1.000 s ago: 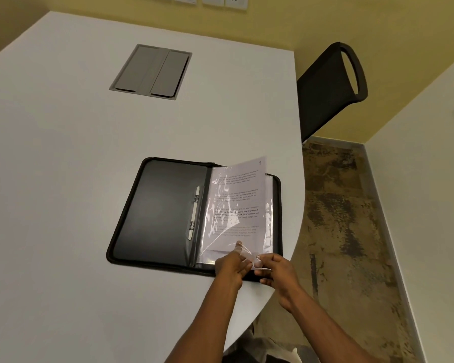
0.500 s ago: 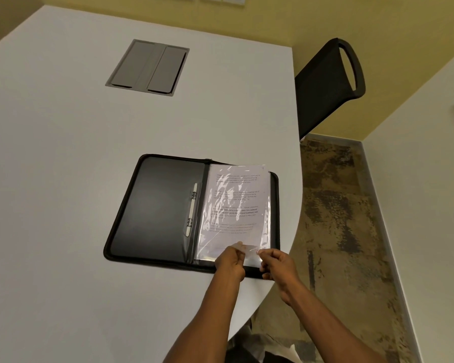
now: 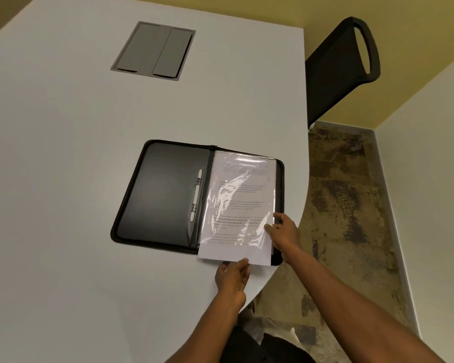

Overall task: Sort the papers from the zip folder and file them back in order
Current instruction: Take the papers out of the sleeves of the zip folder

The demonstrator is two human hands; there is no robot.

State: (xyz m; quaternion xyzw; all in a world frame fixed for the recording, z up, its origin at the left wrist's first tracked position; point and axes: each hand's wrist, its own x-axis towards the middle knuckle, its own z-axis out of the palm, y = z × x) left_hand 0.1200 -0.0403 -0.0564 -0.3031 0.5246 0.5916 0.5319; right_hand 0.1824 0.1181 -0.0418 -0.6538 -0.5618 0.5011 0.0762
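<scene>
1. Left hand (image 3: 231, 280) is pinching the near bottom edge of a printed sheet (image 3: 236, 254), thumb on top and the other fingers tucked underneath, so it's gripping the paper.
2. Right hand (image 3: 283, 233) sits at the right side of the same page, fingers fairly straight and spread, with the tips pressing on the edge of the clear plastic sleeve (image 3: 240, 195). Looks like a flat hold-down rather than a grab.
3. The sheet is partly out of the sleeve: its bare white bottom strip sticks out past the sleeve's near end and hangs over the folder's lower border.
4. The sleeve lies on the right half of the open black zip folder (image 3: 165, 195), glare all over it, text underneath mostly too blurry to read.
5. Left half of the folder is plain black, with a white fastener strip (image 3: 196, 195) running beside the spine.
6. Folder sits flat on the white table (image 3: 63, 153), close to its curved near-right edge.
7. Further back there's a grey cable hatch (image 3: 154, 50) set in the tabletop, and a black chair (image 3: 344, 66) off the far right corner.
</scene>
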